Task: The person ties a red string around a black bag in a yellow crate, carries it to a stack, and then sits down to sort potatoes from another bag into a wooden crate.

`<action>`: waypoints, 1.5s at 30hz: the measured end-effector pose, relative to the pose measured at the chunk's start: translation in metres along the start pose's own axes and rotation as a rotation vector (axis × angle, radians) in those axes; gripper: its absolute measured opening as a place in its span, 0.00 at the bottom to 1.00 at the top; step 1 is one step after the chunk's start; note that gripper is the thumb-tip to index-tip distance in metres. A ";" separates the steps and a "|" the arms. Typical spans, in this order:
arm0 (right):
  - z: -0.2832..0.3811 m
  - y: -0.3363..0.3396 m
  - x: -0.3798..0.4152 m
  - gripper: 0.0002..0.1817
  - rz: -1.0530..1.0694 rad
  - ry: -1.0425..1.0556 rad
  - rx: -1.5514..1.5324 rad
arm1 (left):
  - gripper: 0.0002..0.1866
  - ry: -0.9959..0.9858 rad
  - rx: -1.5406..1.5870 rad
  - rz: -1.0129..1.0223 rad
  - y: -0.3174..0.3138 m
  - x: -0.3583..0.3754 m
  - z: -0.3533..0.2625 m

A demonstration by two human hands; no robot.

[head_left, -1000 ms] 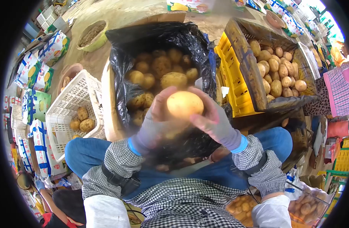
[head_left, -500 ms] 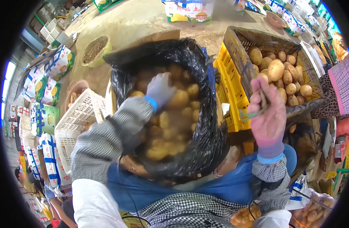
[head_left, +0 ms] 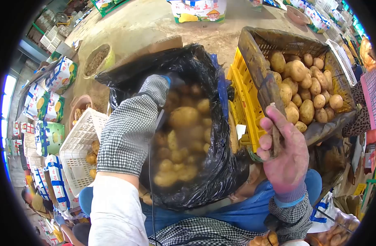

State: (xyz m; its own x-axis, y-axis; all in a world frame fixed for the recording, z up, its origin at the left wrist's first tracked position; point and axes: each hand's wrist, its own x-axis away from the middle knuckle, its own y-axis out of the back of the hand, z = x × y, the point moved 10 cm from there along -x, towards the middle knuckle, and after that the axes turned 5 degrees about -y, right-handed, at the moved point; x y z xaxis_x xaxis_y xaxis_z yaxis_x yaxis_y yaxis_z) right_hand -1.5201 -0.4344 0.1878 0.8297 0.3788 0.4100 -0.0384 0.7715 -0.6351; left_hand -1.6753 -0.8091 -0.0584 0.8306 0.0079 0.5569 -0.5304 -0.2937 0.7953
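Note:
A box lined with a black plastic bag (head_left: 224, 172) stands before me, with many potatoes (head_left: 184, 119) inside under a hazy sheet or film. My left hand (head_left: 176, 80) reaches into its upper part; the fingers are dark and hard to make out. On the right, my right hand (head_left: 287, 153), in a dirty pinkish glove, is raised palm up beside the yellow crate (head_left: 247, 110). Its fingers curl round a thin brown object that I cannot identify. Loose potatoes (head_left: 306, 82) fill the dark-lined crate behind that hand.
At the left are a white basket (head_left: 79, 151) with some potatoes and a yellowish bucket (head_left: 98, 61). Printed potato boxes (head_left: 198, 11) stand at the far side and along the left. Another person (head_left: 38, 201) is at the lower left.
My left hand has moved up and away from me inside the bag, with its forearm now straighter. My right hand is a little lower and nearer, and the view has shifted slightly.

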 end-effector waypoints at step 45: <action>-0.124 -0.066 0.019 0.38 0.535 -0.153 0.400 | 0.55 -0.614 1.396 -0.386 -0.009 0.358 -0.152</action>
State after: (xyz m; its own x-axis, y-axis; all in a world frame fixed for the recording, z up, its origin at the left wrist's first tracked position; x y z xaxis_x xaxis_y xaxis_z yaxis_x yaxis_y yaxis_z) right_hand -1.4329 -0.5410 0.1564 0.5519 0.8060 0.2139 -0.6485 0.5761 -0.4975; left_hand -1.3991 -0.6585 0.1708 0.9971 0.0157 -0.0739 0.0027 -0.9850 -0.1725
